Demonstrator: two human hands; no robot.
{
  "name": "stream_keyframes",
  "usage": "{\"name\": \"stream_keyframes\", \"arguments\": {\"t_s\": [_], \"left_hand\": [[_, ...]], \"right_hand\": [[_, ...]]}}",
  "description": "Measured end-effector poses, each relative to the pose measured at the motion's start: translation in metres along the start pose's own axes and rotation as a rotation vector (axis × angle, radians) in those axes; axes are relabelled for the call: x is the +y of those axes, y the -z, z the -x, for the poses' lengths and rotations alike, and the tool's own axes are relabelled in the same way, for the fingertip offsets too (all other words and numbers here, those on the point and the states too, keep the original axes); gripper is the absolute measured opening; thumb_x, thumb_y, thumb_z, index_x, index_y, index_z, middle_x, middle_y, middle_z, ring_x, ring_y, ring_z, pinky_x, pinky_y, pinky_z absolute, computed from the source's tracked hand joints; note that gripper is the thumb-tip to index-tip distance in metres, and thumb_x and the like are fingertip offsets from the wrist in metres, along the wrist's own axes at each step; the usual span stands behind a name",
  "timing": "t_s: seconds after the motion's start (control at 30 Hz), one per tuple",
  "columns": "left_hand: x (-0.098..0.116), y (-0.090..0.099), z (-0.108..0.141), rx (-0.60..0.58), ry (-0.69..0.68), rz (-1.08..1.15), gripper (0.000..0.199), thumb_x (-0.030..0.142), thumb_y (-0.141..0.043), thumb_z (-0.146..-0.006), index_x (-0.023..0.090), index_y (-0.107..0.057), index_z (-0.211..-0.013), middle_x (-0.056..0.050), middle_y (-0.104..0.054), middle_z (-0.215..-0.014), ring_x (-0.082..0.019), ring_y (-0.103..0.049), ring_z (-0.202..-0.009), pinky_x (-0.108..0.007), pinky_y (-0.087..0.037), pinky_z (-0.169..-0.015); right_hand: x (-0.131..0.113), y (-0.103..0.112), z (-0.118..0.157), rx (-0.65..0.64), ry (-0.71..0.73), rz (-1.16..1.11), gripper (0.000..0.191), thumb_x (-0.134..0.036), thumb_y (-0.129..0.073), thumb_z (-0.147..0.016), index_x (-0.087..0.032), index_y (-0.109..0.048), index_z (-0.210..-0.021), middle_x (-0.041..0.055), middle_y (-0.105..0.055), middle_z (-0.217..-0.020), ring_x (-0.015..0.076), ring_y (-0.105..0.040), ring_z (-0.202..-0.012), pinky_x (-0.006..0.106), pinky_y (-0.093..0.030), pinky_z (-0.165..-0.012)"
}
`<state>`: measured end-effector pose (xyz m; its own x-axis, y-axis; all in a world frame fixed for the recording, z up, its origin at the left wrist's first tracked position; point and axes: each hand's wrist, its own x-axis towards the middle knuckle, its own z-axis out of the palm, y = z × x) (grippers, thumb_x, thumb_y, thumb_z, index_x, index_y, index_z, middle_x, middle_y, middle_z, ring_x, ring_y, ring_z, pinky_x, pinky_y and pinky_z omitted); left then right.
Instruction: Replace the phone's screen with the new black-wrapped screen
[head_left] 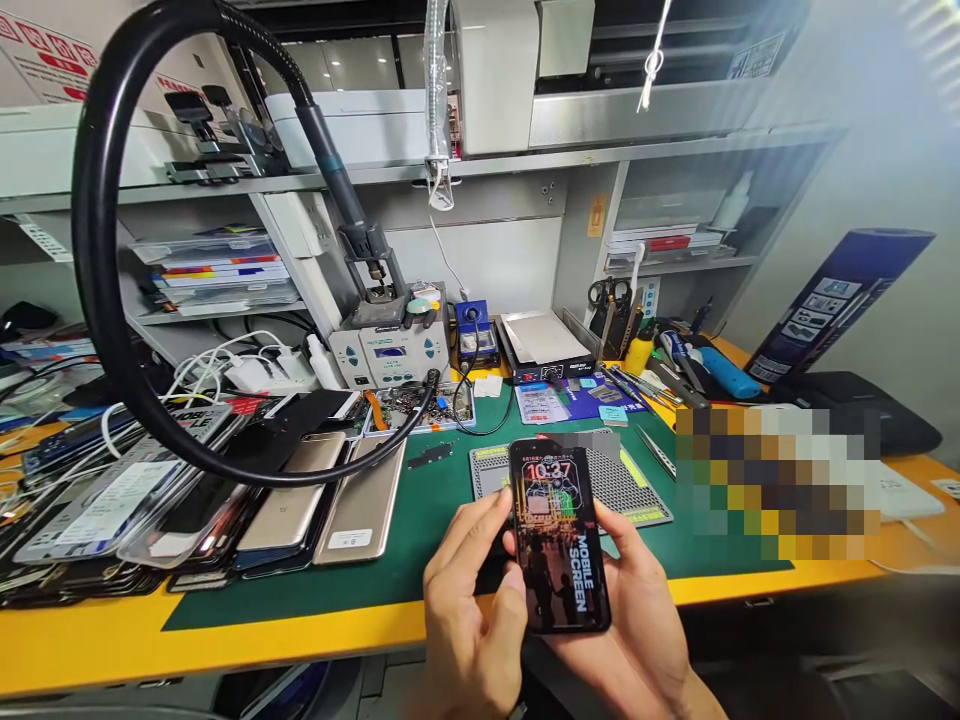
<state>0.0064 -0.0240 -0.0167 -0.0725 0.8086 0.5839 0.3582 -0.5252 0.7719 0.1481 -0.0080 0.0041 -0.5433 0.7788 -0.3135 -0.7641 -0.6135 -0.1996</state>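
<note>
Phone (556, 550): likely light, stiff, slick, fragile | hold: side edges | left hand (474, 610), right hand (641, 605) both grasping it

"What can you read on the phone (551, 560) over the table's (360, 635) front edge?"
"'10:37' in red, with 'MOBILE SCREEN' running down the display."
"And at the table's left end?"
"'MOBILE' on a clear package (71, 525); its label is too small."

From here, the phone (561, 570) in the grip glows with red digits; the mat (427, 500) beyond is green, the handsets (364, 505) left of it gold.
</note>
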Motion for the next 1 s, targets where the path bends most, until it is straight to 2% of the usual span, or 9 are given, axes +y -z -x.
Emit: {"name": "stream_keyframes", "arguments": {"t_s": [0.3,0.53,0.83,1.0], "left_hand": [[-0.0021,0.0005,0.0003,-0.005,0.033,-0.001,0.044,0.027,-0.05,-0.091,0.027,-0.063,-0.134,-0.006,-0.065,-0.134,-0.026,-0.062,-0.123,-0.038,-0.053,-0.102],[-0.0067,0.0,-0.001,-0.024,0.044,0.0,0.044,0.025,-0.049,-0.093,0.029,-0.06,-0.136,-0.004,-0.063,-0.137,-0.024,-0.06,-0.126,-0.036,-0.051,-0.105],[-0.0057,0.0004,-0.0011,-0.04,0.032,-0.018,0.046,0.024,-0.05,-0.093,0.032,-0.059,-0.137,-0.002,-0.062,-0.138,-0.021,-0.058,-0.127,-0.032,-0.049,-0.106],[-0.0076,0.0008,-0.0001,-0.015,0.04,-0.014,0.045,0.026,-0.052,-0.092,0.031,-0.061,-0.136,-0.002,-0.063,-0.137,-0.022,-0.058,-0.127,-0.034,-0.05,-0.106]], "right_hand": [[0.0009,-0.0007,-0.002,0.001,0.004,-0.009,0.054,-0.048,-0.046,-0.097,-0.003,-0.077,-0.099,0.0177,-0.078,-0.087,0.0228,-0.073,-0.078,0.035,-0.054,-0.079],[-0.0024,0.0023,-0.0063,-0.083,-0.005,-0.02,0.051,-0.047,-0.048,-0.096,-0.005,-0.076,-0.103,0.0185,-0.078,-0.093,0.0247,-0.071,-0.075,0.038,-0.053,-0.069],[-0.0025,0.0039,-0.007,-0.068,0.018,0.008,0.055,-0.049,-0.047,-0.096,-0.003,-0.075,-0.104,0.0186,-0.078,-0.093,0.0235,-0.071,-0.074,0.037,-0.054,-0.074],[-0.0037,0.0045,-0.0079,-0.081,0.014,0.006,0.055,-0.049,-0.045,-0.097,-0.004,-0.076,-0.102,0.0177,-0.077,-0.091,0.0229,-0.071,-0.075,0.037,-0.053,-0.076]]}}
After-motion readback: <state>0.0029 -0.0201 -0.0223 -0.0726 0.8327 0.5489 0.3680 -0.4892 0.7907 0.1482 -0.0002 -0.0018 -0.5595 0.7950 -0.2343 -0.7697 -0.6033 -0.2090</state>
